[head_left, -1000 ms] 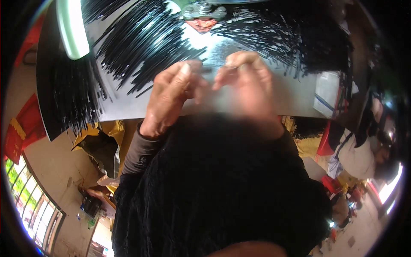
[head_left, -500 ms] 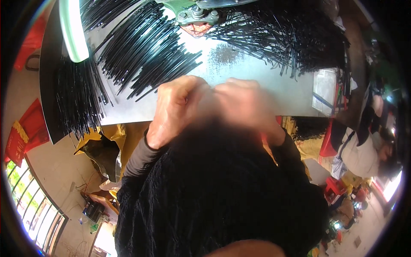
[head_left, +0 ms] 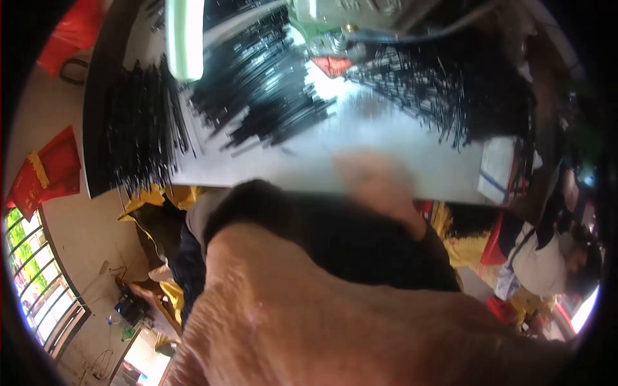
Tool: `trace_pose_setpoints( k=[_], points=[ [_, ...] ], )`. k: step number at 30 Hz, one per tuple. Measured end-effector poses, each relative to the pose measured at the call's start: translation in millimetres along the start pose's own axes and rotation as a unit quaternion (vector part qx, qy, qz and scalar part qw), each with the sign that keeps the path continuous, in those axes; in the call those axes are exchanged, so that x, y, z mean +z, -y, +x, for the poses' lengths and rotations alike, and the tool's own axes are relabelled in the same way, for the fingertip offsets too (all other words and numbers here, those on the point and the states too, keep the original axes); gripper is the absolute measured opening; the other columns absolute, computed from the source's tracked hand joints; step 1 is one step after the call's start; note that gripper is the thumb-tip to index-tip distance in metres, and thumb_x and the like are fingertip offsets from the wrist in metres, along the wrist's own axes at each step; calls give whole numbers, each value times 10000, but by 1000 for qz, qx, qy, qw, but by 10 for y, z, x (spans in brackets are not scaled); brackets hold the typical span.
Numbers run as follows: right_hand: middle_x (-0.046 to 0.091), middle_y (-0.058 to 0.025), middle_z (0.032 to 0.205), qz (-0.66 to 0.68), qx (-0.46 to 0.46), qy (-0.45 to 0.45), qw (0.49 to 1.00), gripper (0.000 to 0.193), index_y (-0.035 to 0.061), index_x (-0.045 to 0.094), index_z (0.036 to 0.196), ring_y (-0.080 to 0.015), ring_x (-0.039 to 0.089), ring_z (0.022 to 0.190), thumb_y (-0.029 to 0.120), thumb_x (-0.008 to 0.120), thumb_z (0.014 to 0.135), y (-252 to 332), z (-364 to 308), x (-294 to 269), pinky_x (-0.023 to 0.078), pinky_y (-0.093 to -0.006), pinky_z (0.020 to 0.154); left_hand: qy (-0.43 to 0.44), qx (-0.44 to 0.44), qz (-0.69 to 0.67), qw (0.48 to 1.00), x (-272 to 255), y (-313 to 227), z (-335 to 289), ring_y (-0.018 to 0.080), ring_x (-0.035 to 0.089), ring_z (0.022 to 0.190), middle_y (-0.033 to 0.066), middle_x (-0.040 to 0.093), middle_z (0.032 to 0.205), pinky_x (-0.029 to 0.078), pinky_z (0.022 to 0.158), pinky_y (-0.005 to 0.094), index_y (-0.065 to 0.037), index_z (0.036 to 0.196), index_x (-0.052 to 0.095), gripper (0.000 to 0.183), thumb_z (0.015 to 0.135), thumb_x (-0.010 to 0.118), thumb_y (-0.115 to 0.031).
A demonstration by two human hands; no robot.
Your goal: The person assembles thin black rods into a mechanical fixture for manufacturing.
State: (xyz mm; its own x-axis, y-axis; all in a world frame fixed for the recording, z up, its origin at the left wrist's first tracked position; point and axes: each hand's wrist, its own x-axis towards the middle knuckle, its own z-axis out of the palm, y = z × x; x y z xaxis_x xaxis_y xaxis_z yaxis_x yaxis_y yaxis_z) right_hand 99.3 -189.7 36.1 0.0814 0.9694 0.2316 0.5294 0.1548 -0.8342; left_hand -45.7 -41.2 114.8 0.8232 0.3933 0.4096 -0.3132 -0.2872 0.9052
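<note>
My left hand is raised very close to the camera and fills the lower part of the view. Its back and wrist show below a dark sleeve, while its fingers are out of sight. By the front edge of the grey metal tabletop, my right hand is smeared by motion. Whether it holds anything cannot be made out. Beyond it lies a pile of thin black rod-like pieces. A machine head with bolts stands at the far middle, a reddish piece just below it.
More thin black pieces lie in a bundle at the left edge and in a tangled heap at the right. A bright white lamp tube hangs over the left side. A pale box sits at the right corner; yellow sacking shows below.
Both hands were together at the tabletop's front edge. My left hand has come away and up close to the camera; my right stays near the edge. The view has shifted slightly.
</note>
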Motion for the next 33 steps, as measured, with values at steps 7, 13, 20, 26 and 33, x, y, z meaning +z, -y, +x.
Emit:
trace_pose_setpoints(
  k=[7,13,20,26,33],
  points=[
    [649,-136,757,80,127,35,988,56,24,650,878,-291,647,660,52,675,837,103,154,-81,490,-336,578,-10,-4,-66,998,102,-95,29,262,654,914,205,646,1091,525,804,318,10,1203,608,588,770,774,-351],
    [654,-121,753,12,12,-3,1000,72,23,653,884,-256,653,643,53,688,829,-129,187,88,483,-315,558,47,8,-126,991,-6,31,167,257,657,923,199,649,1097,529,808,319,13,1202,609,594,761,783,-345],
    [652,-113,733,130,44,-28,990,72,14,664,884,-235,638,614,59,684,832,-94,174,50,478,-301,545,106,2,-193,975,-7,-33,225,251,661,933,193,652,1104,533,813,321,16,1201,610,601,751,793,-338],
    [652,-107,741,79,48,-6,996,62,16,666,883,-231,642,623,48,679,832,-97,170,96,478,-300,542,141,1,-242,960,57,-92,187,246,664,942,187,655,1109,537,818,322,19,1200,611,607,742,801,-331],
    [664,-125,765,7,44,-27,999,79,11,672,903,-251,651,639,51,678,835,-104,242,19,491,-304,562,205,-21,-341,917,159,-66,267,240,667,952,181,659,1116,541,823,323,22,1199,612,615,732,811,-324]
  ],
)
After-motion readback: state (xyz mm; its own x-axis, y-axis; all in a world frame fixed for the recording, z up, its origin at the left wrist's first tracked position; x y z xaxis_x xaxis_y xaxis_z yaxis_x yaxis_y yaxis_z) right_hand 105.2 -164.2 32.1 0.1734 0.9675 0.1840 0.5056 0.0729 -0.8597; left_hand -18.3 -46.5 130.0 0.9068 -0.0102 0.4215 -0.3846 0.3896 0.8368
